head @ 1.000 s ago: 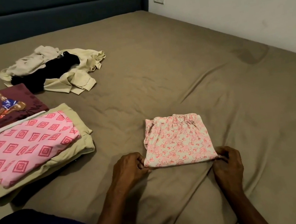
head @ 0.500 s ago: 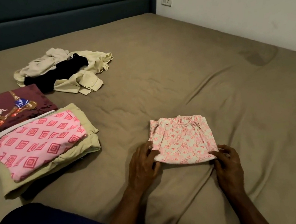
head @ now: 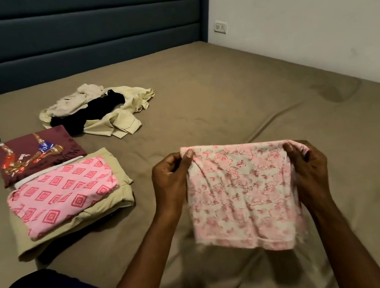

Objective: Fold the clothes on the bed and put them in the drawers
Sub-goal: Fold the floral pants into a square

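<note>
Hands [head: 172, 178] [head: 307, 163] pinch floral shorts [head: 241, 195]; folded stack [head: 69, 201] nr left.

Home bedroom — bed [head: 200, 88], headboard [head: 68, 31]

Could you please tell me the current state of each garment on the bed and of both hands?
floral shorts: folded, held up off the bed, hanging from both top corners
left hand: pinches the left top corner
right hand: grips the right top corner
pink patterned garment: folded, on top of the khaki garment
maroon T-shirt: folded flat
cream and black clothes: unfolded heap
</note>
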Action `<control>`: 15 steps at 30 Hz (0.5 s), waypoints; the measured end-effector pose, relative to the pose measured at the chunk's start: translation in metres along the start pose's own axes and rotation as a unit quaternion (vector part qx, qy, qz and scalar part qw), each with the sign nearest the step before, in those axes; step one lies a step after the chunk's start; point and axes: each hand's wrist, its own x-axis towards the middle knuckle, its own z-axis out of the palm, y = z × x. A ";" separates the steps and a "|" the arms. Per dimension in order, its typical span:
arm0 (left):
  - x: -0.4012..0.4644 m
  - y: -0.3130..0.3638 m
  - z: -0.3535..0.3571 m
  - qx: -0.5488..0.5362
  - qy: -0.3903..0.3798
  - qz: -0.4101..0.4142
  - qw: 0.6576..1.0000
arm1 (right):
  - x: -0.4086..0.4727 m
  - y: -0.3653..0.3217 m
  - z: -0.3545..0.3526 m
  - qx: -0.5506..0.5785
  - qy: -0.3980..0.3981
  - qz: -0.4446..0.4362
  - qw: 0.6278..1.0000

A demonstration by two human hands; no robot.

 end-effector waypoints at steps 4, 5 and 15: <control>0.011 -0.001 0.003 -0.034 -0.011 -0.088 0.995 | 0.008 0.002 0.006 0.034 -0.039 0.094 0.994; 0.016 -0.009 0.002 -0.019 -0.013 -0.115 0.993 | 0.013 0.013 0.008 0.026 -0.048 0.123 0.991; -0.013 -0.121 -0.053 0.256 0.027 -0.221 0.941 | -0.019 0.142 -0.010 -0.163 0.025 0.279 0.946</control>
